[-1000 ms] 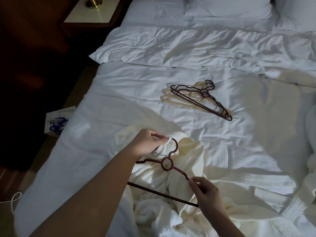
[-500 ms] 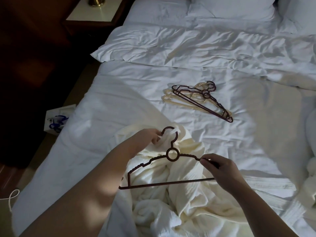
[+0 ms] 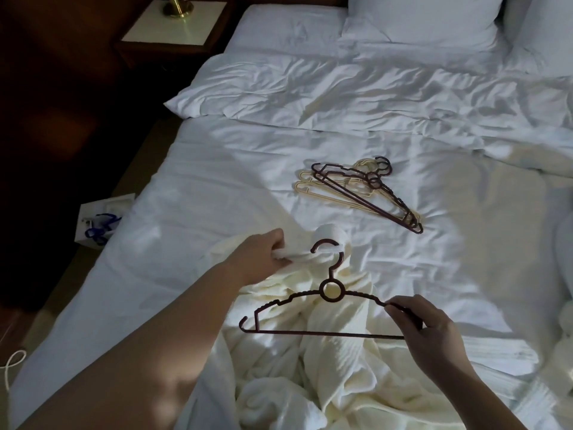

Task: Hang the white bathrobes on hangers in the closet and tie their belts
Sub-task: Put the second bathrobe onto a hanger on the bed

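Since the earlier frame your right hand (image 3: 434, 333) has levelled the stiff, light hanger (image 3: 328, 308) it pinches above the soft, heavy bathrobe (image 3: 310, 373) on the bed (image 3: 217, 169), while your left hand (image 3: 263, 256) grips its loop; take hold at the collar.

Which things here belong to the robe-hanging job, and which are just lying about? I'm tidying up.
Job:
dark brown plastic hanger, in right hand
cream towelling bathrobe, gripped by left hand
spare brown and cream hangers

Lying about:
white paper bag with blue ribbon
brass lamp base
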A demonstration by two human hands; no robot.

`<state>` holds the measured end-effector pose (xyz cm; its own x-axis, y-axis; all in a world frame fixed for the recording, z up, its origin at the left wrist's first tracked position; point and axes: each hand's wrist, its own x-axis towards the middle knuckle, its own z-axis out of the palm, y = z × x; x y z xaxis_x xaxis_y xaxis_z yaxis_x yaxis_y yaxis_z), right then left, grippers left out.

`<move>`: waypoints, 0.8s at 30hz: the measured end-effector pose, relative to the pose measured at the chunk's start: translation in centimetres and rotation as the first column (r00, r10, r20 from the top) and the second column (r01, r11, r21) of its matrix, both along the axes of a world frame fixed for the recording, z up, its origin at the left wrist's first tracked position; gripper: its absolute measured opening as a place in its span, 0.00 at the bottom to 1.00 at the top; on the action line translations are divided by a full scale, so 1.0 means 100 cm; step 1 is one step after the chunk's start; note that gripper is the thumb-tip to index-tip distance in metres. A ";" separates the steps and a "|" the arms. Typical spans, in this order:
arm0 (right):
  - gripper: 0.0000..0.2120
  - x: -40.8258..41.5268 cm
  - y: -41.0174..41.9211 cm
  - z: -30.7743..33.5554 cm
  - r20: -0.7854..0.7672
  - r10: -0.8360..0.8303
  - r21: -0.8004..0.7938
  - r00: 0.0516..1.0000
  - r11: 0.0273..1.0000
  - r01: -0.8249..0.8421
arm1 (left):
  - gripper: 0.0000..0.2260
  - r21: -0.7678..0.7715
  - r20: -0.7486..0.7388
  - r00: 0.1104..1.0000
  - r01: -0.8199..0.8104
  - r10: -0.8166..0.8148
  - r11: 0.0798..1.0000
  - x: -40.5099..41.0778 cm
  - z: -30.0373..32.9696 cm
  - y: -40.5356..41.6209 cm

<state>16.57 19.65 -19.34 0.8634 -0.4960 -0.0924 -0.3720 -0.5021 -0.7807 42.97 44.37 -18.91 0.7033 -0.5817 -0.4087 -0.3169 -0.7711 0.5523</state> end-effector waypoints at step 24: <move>0.03 0.038 0.035 0.010 -0.074 -0.163 0.016 0.984 0.986 0.165 | 0.14 0.265 0.682 0.732 -0.246 -0.001 0.932 -0.056 0.032 0.054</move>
